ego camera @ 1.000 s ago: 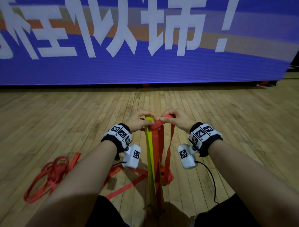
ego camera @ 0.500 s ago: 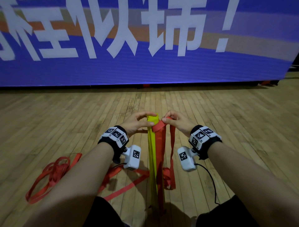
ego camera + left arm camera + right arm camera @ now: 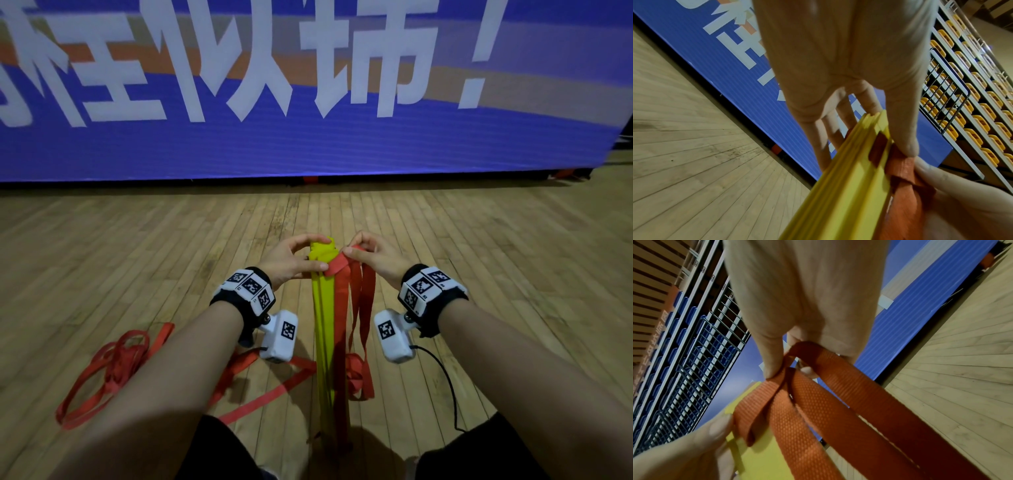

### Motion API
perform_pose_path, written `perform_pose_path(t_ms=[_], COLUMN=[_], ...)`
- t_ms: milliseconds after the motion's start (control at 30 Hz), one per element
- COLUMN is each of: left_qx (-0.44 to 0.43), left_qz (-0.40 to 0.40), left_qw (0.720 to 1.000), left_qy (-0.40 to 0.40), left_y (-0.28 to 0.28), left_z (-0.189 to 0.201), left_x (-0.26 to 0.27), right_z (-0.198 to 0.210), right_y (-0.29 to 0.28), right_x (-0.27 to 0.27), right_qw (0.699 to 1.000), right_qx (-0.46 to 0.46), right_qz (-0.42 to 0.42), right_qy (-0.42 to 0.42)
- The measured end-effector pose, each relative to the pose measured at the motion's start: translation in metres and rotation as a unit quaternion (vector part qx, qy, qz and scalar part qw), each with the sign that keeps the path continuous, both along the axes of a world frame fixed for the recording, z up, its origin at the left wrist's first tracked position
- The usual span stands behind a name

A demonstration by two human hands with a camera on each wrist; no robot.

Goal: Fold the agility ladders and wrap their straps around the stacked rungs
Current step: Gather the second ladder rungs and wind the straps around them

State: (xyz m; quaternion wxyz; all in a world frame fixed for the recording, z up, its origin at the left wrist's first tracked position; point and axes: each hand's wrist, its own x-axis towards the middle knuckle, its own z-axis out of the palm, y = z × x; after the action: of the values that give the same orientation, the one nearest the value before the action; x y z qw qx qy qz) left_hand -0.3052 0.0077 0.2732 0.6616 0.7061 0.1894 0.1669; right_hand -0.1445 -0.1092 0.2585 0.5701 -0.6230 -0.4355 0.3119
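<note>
So the left hand (image 3: 289, 262) is wrapped around the top of the stacked rungs (image 3: 324, 318), thumb lying flat across the near face and the other fingers curled over the far side. Those rungs are thin, flat yellow plastic slats, smooth and a bit glossy, pressed together into one bundle that stands roughly upright on its end on the floor between the person's knees. From the left wrist camera the layered edges of the slats (image 3: 855, 170) show clearly, like a deck of long strips, with bits of orange webbing tucked between them.

The right hand (image 3: 375, 262) is just beside it, thumb and fingers pinching a fold of the red strap (image 3: 342, 301) right at the top of the bundle, touching the yellow. The strap is flat woven nylon; the right wrist view shows the fine dotted weave on it (image 3: 818, 410), and it loops over the fingers in a rounded arch before dropping down in several bands along the right side of the rungs.

Further out, a loose tangle of the same red webbing (image 3: 113, 366) lies in loops on the floor off to the left, with one band running back toward the base of the bundle. The floor (image 3: 496, 257) is narrow wooden planks, a bit scuffed. Beyond that is a big blue banner (image 3: 308, 150) with white characters.
</note>
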Motion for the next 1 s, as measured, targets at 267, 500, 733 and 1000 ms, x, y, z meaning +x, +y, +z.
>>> perform_pose_path(t_ms=[267,500,733,1000], left_qx=[0.015,0.025,0.028,0.044], left_qz=[0.003,0.008,0.017,0.029], left_qw=[1.0,1.0,0.999,0.999], left_qy=[-0.003,0.004,0.005,0.011], left_y=[-0.004,-0.003,-0.001,-0.001], left_z=[0.0,0.001,0.0,-0.001], left_x=[0.002,0.001,0.001,0.003], right_z=[0.007,0.014,0.016,0.019], right_y=[-0.007,-0.012,-0.017,-0.018], right_x=[-0.003,-0.004,0.009,0.016], right_qw=[0.999,0.994,0.991,0.985], right_qx=[-0.043,-0.081,-0.101,-0.136], right_qz=[0.021,0.05,0.07,0.11], right_qy=[0.018,0.061,-0.051,0.009])
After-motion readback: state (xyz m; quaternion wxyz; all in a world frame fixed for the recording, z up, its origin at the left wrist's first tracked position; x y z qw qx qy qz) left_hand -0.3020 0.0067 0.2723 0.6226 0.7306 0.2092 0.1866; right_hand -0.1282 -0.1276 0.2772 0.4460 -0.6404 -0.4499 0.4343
